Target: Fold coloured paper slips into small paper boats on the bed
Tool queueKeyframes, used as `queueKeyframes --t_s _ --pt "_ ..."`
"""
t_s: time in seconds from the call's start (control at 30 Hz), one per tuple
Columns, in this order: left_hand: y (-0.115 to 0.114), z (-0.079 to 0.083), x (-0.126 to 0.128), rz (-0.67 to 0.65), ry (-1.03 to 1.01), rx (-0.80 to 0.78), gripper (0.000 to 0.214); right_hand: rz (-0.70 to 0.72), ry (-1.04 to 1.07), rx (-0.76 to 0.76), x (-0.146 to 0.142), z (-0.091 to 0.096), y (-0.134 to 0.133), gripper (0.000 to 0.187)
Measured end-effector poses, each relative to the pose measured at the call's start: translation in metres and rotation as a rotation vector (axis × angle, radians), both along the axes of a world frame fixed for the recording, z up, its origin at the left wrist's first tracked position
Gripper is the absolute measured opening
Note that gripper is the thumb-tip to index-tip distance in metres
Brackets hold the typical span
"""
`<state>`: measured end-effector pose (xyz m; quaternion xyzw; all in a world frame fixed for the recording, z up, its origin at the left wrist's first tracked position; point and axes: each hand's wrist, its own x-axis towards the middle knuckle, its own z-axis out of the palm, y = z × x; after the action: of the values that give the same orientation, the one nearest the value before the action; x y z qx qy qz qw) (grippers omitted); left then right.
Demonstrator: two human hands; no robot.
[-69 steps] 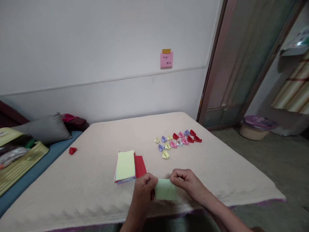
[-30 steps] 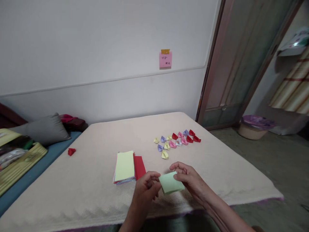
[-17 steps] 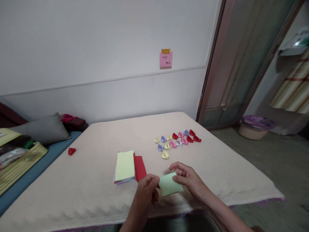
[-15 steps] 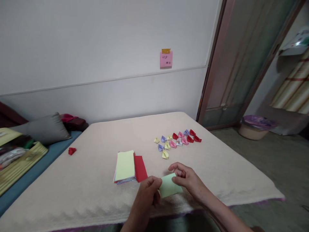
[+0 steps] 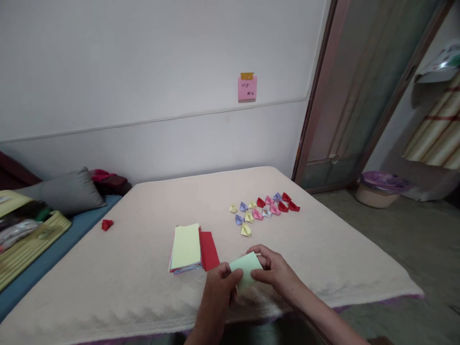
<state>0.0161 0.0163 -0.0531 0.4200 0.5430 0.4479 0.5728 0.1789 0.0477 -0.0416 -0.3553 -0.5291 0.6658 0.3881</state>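
Observation:
Between my two hands, above the near edge of the table, is a pale green sheet of paper (image 5: 245, 268). My left hand (image 5: 222, 288) pinches its left side, thumb on top. My right hand (image 5: 272, 269) grips the right side with the thumb on the face and the fingers behind. A stack of coloured paper (image 5: 186, 247), pale yellow on top, lies to the left beyond my left hand. A red sheet (image 5: 209, 250) sticks out from its right side. Farther back are several small folded paper pieces (image 5: 257, 214) in yellow, purple, pink, red and white.
The cream-covered table (image 5: 143, 287) meets the white wall at the back. A crumpled red paper piece (image 5: 107, 224) lies at its left. Beyond that edge is a grey cushion (image 5: 70, 191). A lined bin (image 5: 377, 196) stands on the floor at right.
The green sheet has shifted slightly left and up and is turned more toward me. My right hand has moved left, closer to my left hand, and its fingers now close behind the sheet.

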Motion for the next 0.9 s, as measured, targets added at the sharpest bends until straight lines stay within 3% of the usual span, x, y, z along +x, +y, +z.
queueKeyframes --t_s 0.37,0.73,0.9 --pt "-0.004 0.006 0.004 -0.044 0.075 0.010 0.028 -0.088 0.022 0.027 0.007 0.003 0.004 0.027" --pt "-0.005 -0.002 0.005 -0.013 0.195 0.126 0.036 -0.089 0.069 0.022 0.012 0.001 0.009 0.028" --pt "0.001 0.007 -0.005 0.100 -0.007 0.157 0.021 -0.105 0.179 -0.096 0.014 0.001 0.010 0.030"
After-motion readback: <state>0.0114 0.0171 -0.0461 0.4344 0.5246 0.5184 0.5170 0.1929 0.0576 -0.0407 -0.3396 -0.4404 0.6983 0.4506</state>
